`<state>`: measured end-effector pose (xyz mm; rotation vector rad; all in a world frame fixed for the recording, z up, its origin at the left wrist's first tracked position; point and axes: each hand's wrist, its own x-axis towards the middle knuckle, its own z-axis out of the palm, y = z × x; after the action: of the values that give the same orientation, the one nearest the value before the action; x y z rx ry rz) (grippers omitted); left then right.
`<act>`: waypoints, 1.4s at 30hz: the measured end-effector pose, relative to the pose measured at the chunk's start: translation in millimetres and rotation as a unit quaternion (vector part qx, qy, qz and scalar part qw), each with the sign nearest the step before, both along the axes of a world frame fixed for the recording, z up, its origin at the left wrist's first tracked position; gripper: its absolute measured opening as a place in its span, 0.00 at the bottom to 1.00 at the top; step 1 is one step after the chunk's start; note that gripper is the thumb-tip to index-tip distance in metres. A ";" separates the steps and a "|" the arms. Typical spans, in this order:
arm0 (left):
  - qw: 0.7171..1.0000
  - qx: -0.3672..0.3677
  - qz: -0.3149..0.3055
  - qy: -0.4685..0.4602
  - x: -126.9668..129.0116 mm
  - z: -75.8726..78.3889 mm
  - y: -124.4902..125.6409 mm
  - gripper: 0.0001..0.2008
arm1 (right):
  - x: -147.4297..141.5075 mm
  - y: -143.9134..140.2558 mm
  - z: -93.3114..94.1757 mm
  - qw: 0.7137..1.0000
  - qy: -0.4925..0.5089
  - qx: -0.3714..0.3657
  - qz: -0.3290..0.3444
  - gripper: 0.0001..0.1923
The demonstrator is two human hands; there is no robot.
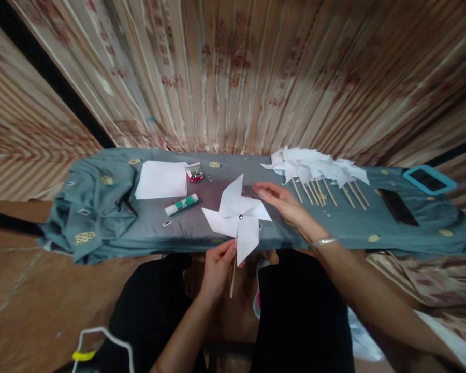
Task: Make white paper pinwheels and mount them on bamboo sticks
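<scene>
A white paper pinwheel with a metal pin at its centre stands upright in front of me, near the table's front edge. My left hand is closed round its thin wooden stick, just below the blades. Beside the upper right blades is my right hand, fingers stretched out and nothing held; whether its fingertips touch the paper I cannot tell. On the table to the left lie a stack of white paper, a small red-and-white box of pins and a glue stick.
Several finished paper pinwheels lie overlapped at the back right, sticks toward me. A dark phone and a blue-framed device lie farther right. Black scissors rest at the left. A grey-green cloth covers the table; a curtain hangs behind.
</scene>
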<state>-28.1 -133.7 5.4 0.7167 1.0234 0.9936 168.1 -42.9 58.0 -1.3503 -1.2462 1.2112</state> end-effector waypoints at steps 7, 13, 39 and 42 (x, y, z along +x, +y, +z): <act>0.984 0.143 0.079 0.078 -6.7 32.1 30.4 0.11 | -21.1 -40.2 -21.6 0.964 0.116 0.087 -0.222 0.22; 0.980 0.173 0.093 0.044 4.7 50.4 58.9 0.13 | -60.0 -52.9 -31.4 0.990 0.137 -0.016 0.024 0.21; 0.987 0.155 0.013 0.048 -3.4 15.4 88.2 0.10 | -66.1 -40.5 -44.2 0.998 0.033 0.029 0.048 0.12; 0.987 0.152 0.023 0.046 -5.6 14.5 90.5 0.10 | -39.6 -39.4 -39.1 0.999 0.025 0.011 0.020 0.14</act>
<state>-33.8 -43.2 19.9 1.0017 0.9819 1.1811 128.5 -82.3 18.8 -1.2778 -1.2534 1.2468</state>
